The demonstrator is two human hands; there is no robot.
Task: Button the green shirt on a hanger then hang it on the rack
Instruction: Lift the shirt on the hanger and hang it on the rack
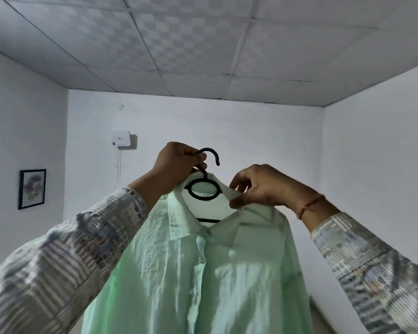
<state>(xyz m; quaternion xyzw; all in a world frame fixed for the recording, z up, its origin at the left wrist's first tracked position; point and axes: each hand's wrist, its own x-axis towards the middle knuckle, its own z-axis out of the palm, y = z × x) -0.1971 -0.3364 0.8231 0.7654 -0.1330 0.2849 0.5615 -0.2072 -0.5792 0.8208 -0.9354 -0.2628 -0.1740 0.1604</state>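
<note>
Pale mint green shirt (179, 273), held up at frame centre, 6 o'clock of the hands. Thin, creased cloth, pointed collar (229, 191), front placket closed; buttons too blurred to count. One shirt, one hanger (209, 149), two hands. The hanger was black, with a curved hook above a round ring. Left hand (176, 167), at 11 o'clock of the collar, had its fingers curled round the hook. Right hand (258, 186), at 3 o'clock of the ring, pinched the collar edge. One framed picture (32, 189) on the wall at 9 o'clock.

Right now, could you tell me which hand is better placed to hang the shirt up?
Left, probably. The left hand grips the black hanger just under its hook, bearing the green shirt; the right hand only pinches the collar. No rack is in view.
</note>
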